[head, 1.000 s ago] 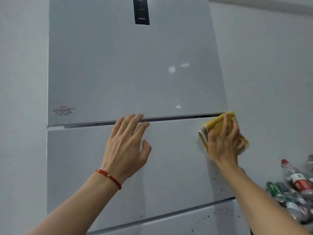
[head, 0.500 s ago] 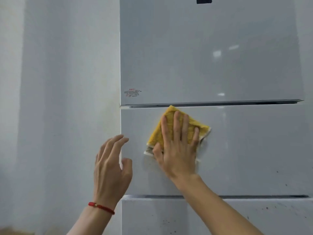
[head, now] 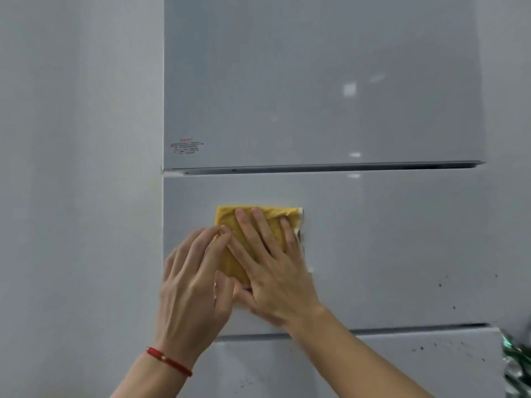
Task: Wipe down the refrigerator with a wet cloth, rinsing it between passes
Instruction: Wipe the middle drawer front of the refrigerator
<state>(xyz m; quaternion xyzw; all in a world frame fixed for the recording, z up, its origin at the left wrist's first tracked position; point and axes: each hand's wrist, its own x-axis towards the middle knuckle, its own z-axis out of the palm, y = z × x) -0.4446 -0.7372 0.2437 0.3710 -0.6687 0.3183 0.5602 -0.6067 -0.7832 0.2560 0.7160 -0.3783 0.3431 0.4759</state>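
Refrigerator (head: 373, 239): grey, glossy; three front panels in view, parted by two horizontal gaps.
Cloth (head: 244, 222): yellow, folded to a rough square with a white edge at its right; lies flat against the left part of the middle panel, below the upper gap.
Right hand (head: 270, 271): laid flat over the cloth, fingers straight and spread, pressing it to the panel; grips nothing.
Left hand (head: 192, 285): just beside the right hand, at the cloth's left edge; fingertips touch that edge, fingers loosely bent; the blur hides whether it pinches the cloth.
Bracelet (head: 169, 361): red cord on the left wrist.
Label (head: 186, 146): small red print, lower left corner of the top panel.
Specks (head: 454, 307): dark spots on the right of the middle and bottom panels.
Wall (head: 80, 196): pale, left of the refrigerator.
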